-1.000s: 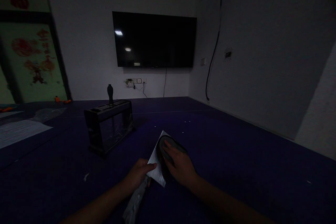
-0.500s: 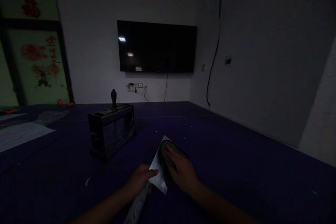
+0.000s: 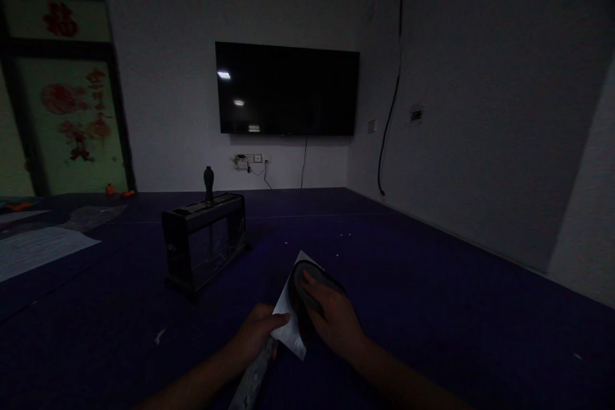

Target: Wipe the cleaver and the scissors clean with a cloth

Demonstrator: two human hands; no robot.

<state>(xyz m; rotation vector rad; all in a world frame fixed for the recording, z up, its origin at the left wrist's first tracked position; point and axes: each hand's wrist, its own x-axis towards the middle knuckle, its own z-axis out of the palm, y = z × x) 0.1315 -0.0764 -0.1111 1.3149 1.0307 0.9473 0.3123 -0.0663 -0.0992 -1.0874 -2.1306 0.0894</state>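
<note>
My left hand [image 3: 259, 328] is closed, its thumb pressing on the near left edge of a white, pointed sheet [image 3: 290, 332]. Lying over the sheet is a dark oval object [image 3: 314, 282] with a greyer middle and a black rim; its kind is too dim to tell. My right hand [image 3: 336, 320] grips it from the right, fingers bent over its top, and part of the sheet is hidden beneath. Below my left hand a mottled grey strip [image 3: 254, 377] runs down to the bottom edge of the view.
A black frame-like stand [image 3: 204, 240] with a dark vase-shaped knob [image 3: 208, 182] stands ahead on the dark blue floor [image 3: 432, 307]. White papers [image 3: 43, 250] lie at the left, small scraps are scattered about, and a television [image 3: 288, 90] hangs on the far wall.
The view has tilted slightly, so the room sits a little lower. Both hands keep the same hold, with hardly any movement.
</note>
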